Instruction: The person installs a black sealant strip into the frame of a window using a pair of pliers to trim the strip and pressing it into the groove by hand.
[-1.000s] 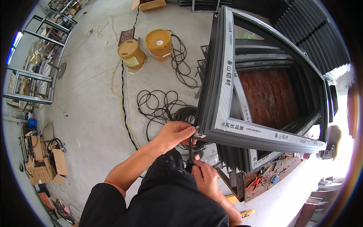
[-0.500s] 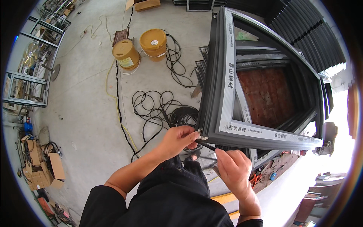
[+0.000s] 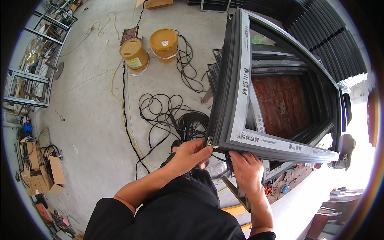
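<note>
A grey-black window frame (image 3: 245, 80) with pale protective film lies at the right, its near left corner toward me. At that corner my left hand (image 3: 191, 155) is closed, with thumb and fingers pinching a thin black strip, like a rubber seal. A short run of the strip (image 3: 219, 158) curves between my hands, below the frame's near edge. My right hand (image 3: 247, 171) is just right of the corner, its fingertips closed on the strip against the frame's underside edge. The exact hold of both hands is partly hidden by the fingers.
More frames are stacked beneath, over a reddish-brown board (image 3: 280, 104). Black cable (image 3: 192, 124) lies coiled on the floor left of the frame. Two yellow buckets (image 3: 134, 54) stand farther off. Dark profiles (image 3: 320, 36) are piled at the far right, cardboard boxes (image 3: 40, 180) at the left.
My right hand has moved up and slightly left, against the frame's near edge. The strip between my hands, straighter before, now sags in a curve. My left hand stays at the corner.
</note>
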Demonstrator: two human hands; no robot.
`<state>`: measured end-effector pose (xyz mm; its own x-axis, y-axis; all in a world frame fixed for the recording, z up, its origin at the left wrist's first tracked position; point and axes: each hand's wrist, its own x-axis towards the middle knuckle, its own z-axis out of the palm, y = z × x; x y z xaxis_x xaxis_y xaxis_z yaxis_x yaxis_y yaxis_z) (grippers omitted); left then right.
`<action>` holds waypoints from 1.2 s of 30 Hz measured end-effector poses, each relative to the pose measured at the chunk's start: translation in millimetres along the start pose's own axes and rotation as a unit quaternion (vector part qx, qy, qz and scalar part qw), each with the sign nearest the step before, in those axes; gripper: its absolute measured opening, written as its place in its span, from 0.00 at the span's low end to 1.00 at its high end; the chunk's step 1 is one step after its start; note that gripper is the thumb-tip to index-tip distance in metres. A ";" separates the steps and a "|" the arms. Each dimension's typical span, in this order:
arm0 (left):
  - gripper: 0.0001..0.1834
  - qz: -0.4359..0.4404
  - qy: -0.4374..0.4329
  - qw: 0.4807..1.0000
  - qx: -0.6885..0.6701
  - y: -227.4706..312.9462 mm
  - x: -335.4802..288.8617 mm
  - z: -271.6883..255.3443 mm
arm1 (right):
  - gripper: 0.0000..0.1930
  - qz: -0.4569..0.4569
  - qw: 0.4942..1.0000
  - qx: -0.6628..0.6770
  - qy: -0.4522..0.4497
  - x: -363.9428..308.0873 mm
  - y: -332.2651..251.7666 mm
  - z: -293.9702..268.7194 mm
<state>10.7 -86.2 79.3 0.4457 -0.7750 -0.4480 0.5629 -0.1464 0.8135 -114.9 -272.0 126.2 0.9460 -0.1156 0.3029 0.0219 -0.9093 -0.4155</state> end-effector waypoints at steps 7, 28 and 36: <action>0.14 0.049 0.058 0.997 -0.017 -6.1 2.1 9.3 | 0.15 0.017 0.999 -0.021 -0.020 0.8 1.0 -0.6; 0.19 0.058 0.080 0.992 -0.075 -24.7 2.7 17.6 | 0.15 -0.003 0.995 -0.101 -0.023 -4.6 1.2 7.9; 0.19 0.038 0.058 0.988 -0.137 -44.6 10.9 39.3 | 0.15 0.014 0.999 -0.038 -0.001 -2.3 -6.1 5.1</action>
<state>-36.9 -112.3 52.7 0.5612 -0.7000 -0.4417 0.6851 0.0933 0.7225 -115.6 -264.1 123.6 0.9462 -0.1407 0.2914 -0.0287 -0.9335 -0.3574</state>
